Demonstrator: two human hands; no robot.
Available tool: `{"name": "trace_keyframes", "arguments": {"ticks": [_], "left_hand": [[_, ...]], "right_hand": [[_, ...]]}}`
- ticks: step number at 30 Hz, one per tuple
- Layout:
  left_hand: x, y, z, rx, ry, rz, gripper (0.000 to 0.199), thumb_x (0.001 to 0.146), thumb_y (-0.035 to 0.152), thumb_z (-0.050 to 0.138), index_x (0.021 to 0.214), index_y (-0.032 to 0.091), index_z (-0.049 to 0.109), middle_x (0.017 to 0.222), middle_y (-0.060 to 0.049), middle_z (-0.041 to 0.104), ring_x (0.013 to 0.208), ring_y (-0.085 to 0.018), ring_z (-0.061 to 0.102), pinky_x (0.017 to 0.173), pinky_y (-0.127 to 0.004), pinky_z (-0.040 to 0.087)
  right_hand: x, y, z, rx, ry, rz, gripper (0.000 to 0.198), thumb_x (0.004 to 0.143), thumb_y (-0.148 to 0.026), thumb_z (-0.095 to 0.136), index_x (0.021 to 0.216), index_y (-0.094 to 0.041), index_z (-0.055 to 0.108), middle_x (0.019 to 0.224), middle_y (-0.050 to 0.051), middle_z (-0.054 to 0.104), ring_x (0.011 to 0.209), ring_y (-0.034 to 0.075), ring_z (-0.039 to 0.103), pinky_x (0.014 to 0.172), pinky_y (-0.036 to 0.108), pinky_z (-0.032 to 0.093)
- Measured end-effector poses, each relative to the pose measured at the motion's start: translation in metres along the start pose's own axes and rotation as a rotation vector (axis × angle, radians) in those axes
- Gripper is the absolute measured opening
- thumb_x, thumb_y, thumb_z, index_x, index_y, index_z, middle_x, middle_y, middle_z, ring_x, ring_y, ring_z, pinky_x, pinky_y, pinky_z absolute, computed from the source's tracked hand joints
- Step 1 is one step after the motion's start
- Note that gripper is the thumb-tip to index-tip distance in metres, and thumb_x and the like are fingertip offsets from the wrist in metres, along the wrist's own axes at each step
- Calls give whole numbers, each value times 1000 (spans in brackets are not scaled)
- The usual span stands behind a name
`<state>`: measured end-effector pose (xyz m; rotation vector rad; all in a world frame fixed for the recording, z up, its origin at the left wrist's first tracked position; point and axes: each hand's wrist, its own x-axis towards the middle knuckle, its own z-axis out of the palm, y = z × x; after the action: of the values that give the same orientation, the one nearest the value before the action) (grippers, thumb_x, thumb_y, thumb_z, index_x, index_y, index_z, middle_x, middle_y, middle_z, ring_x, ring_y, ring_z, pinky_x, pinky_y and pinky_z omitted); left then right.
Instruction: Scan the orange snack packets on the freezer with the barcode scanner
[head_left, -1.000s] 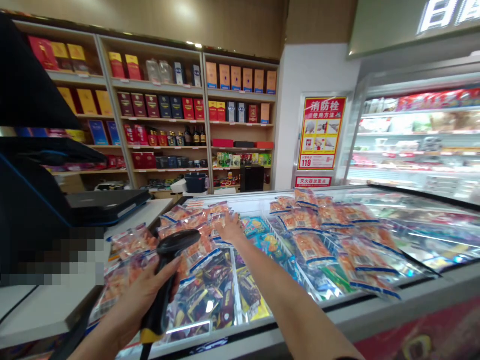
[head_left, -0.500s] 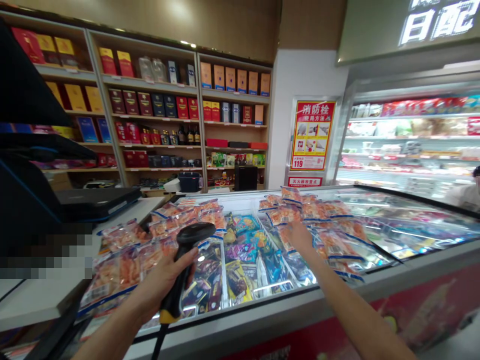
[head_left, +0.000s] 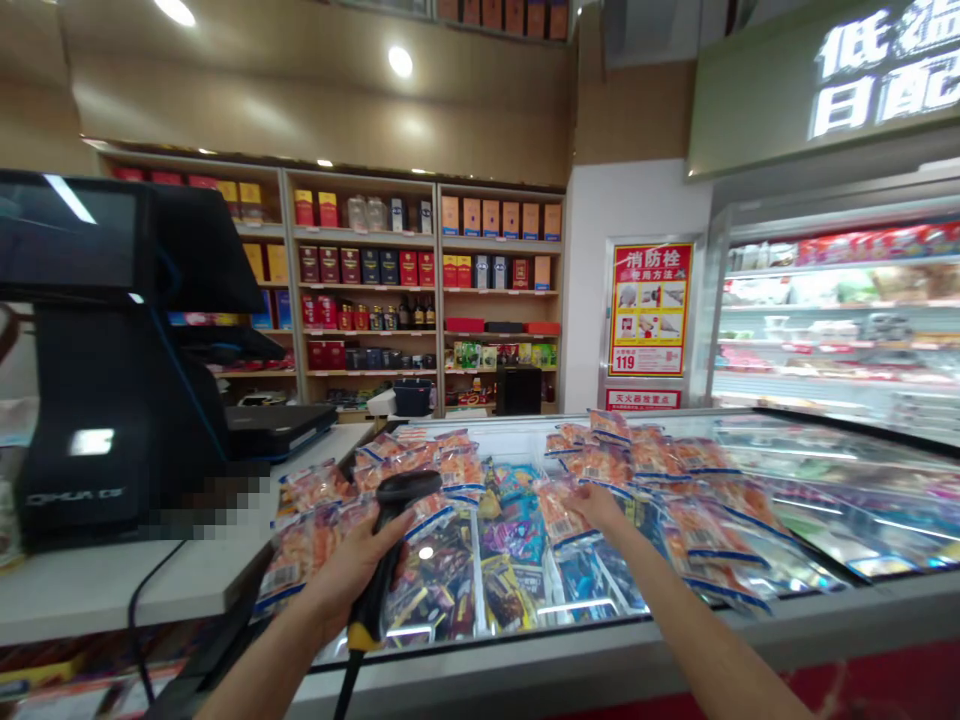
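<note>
A black barcode scanner (head_left: 406, 488) with a yellow band near its base is gripped in my left hand (head_left: 346, 572), its head over the left part of the chest freezer (head_left: 540, 650). My right hand (head_left: 601, 507) pinches a clear packet of orange food (head_left: 559, 516) with a blue edge. This packet is over the opening between two piles of similar packets. One pile (head_left: 652, 452) lies on the glass at the right. The other pile (head_left: 304, 550) lies at the left, partly behind my left hand and the scanner.
Colourful frozen packs (head_left: 514, 530) fill the freezer below. A black checkout terminal (head_left: 112, 400) stands on the white counter (head_left: 67, 600) at left, with a cable hanging down. Shelves of boxed bottles (head_left: 367, 265) line the back wall. A lit chiller (head_left: 840, 330) is at right.
My right hand has drawn a packet away from the right pile, toward the middle opening. The scanner remains in my left hand. The camera view has tilted up and turned left.
</note>
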<state>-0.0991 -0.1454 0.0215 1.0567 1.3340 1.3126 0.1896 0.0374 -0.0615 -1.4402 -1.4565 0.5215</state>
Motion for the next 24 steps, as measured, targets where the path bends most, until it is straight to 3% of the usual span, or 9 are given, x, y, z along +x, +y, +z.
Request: {"name": "trace_keyframes", "arguments": {"ticks": [4, 9, 17, 24], "left_hand": [[-9, 0, -8, -15, 1, -8, 32, 61, 46, 58, 65, 18, 43, 47, 6, 49, 39, -7, 45, 39, -18, 36], [-22, 3, -11, -44, 14, -26, 31, 61, 43, 59, 67, 18, 41, 45, 6, 49, 39, -7, 46, 39, -18, 36], [-32, -3, -27, -49, 29, -26, 31, 62, 43, 58, 73, 18, 43, 46, 6, 50, 39, -6, 45, 39, -17, 34], [-43, -1, -40, -60, 128, 1, 30, 62, 42, 58, 71, 18, 43, 46, 6, 49, 39, -6, 45, 40, -17, 35]], "right_hand": [[-4, -52, 25, 211, -9, -36, 24, 55, -40, 54, 58, -17, 48, 48, -3, 48, 44, 10, 44, 44, 22, 34], [-3, -93, 69, 193, 94, -114, 26, 55, -39, 52, 65, -16, 51, 58, 0, 53, 51, 12, 47, 49, 22, 36], [-15, -110, 127, 153, 21, -153, 21, 58, -37, 51, 67, -18, 49, 60, 0, 53, 55, 13, 49, 52, 22, 36], [-23, -105, 144, 112, -18, -120, 31, 57, -44, 52, 71, -17, 50, 62, 1, 54, 56, 13, 48, 51, 23, 35]]}}
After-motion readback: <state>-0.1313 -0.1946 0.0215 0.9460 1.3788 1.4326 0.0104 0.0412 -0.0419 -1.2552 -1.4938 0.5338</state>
